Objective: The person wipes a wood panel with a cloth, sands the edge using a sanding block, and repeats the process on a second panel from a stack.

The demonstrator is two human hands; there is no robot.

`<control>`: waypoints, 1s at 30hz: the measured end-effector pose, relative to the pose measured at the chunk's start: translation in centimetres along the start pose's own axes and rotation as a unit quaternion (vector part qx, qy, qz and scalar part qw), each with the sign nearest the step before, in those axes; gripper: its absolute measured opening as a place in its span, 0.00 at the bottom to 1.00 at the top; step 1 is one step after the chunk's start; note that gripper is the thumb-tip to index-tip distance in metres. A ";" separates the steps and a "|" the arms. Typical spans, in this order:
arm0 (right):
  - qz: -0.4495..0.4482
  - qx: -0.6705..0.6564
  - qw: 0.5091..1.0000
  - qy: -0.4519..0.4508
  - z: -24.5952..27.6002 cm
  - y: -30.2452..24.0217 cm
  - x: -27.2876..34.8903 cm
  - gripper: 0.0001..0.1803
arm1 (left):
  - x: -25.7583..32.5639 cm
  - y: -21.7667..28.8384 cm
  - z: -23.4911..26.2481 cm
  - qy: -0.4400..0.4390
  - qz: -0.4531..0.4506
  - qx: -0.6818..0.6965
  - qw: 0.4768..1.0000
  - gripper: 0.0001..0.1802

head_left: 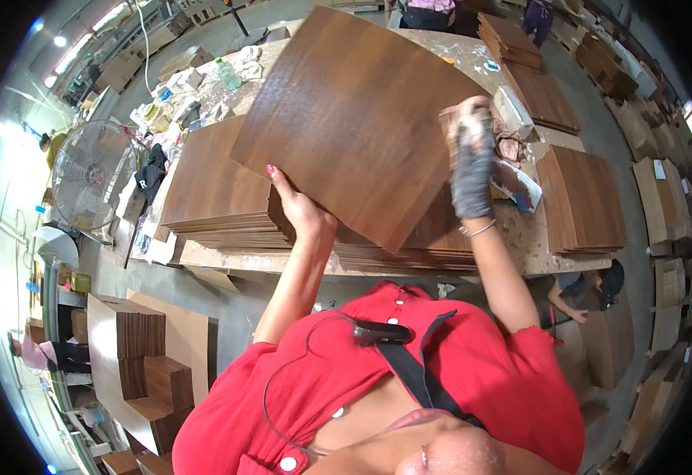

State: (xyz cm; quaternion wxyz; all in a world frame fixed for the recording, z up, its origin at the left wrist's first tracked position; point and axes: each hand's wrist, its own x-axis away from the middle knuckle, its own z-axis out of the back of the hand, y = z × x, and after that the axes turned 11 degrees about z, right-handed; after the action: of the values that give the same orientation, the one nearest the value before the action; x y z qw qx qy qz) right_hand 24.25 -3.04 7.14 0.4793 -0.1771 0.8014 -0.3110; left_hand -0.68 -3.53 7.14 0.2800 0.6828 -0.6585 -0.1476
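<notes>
A large dark-brown wood-grain panel [362, 119] is tilted up in front of me above the worktable. My left hand [305, 212] grips its near left edge, thumb on the upper face and fingers hidden beneath. My right hand [469, 146], in a worn grey glove, is closed at the panel's right edge. It is slightly blurred, and I cannot make out what is in its fingers. Under the raised panel lie stacked brown panels [215, 178]. Right of my right hand are a pale block [512, 111] and a crumpled pinkish cloth [509, 148].
Another panel stack [582, 199] stands on the table's right side, with more boards [540, 91] behind. A green bottle [227, 74] and clutter sit at the far left. A floor fan [93, 176] is left of the table. A person [591, 286] crouches at the right.
</notes>
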 end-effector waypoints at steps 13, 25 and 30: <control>0.266 0.147 0.949 0.086 7.2 -6.9 -11.7 0.23 | -5.1 -2.4 2.3 -0.106 0.133 0.078 0.982 0.20; 0.213 0.112 0.966 0.094 12.5 -5.6 -10.4 0.23 | -4.0 7.1 -5.3 -0.288 -0.018 -0.304 0.908 0.20; 0.185 0.272 0.937 0.114 10.0 -12.5 -12.8 0.24 | -2.8 8.8 -8.6 -0.313 -0.067 -0.252 0.913 0.16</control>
State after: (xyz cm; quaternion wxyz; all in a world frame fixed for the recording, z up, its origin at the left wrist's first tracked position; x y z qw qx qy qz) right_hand 39.00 -8.15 20.47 0.4634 0.1486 0.7543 -0.4407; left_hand -3.23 1.02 18.64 0.2122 0.5505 -0.6063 -0.5333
